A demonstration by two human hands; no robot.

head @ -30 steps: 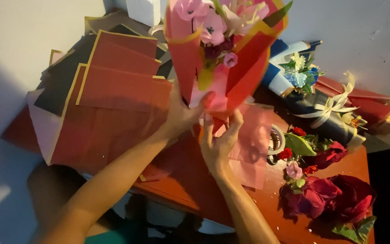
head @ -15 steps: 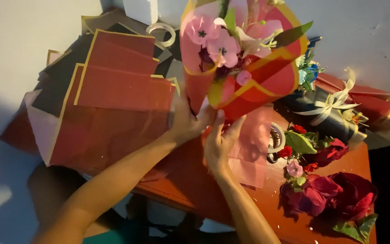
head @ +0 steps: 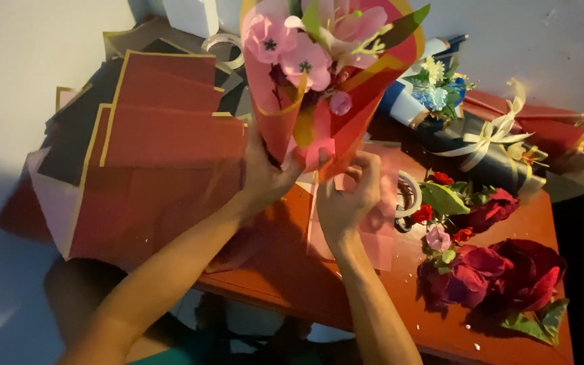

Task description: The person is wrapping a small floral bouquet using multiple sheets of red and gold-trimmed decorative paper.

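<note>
Both hands, left hand (head: 265, 177) and right hand (head: 347, 196), grip the pink-wrapped bouquet (head: 326, 74) narrowly at its base; a loosened pinch could let the wrap unfurl.

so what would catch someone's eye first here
The bouquet of pink flowers in red wrapping, held up at top centre by the left hand and right hand. Then the stack of red paper sheets on the left of the table, and the dark red roses at lower right.
</note>
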